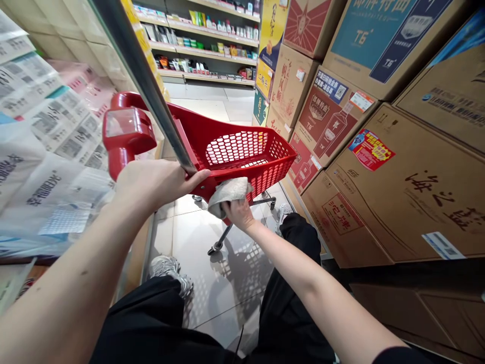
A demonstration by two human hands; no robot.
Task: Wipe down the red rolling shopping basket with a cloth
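A red plastic shopping cart (237, 174) with a perforated basket stands in front of me, tilted in my view. My left hand (157, 179) is closed around the cart's near end, at the foot of its metal pole (146, 76), with the thumb along the red rim. In my right hand (239, 212) is a pale, folded cloth (231, 192), pressed to the outside of the basket just below the rim. The right fingertips are partly hidden by the cloth. The red handle (129, 126) with a clear panel lies beyond my left hand.
Stacked cardboard cartons (409, 187) line the right side. Plastic-wrapped packs (56, 126) are piled on the left. Shelves of bottles and tubes (212, 45) stand at the far end. Cart wheels (215, 247) rest on the tiled floor (206, 293) between my feet.
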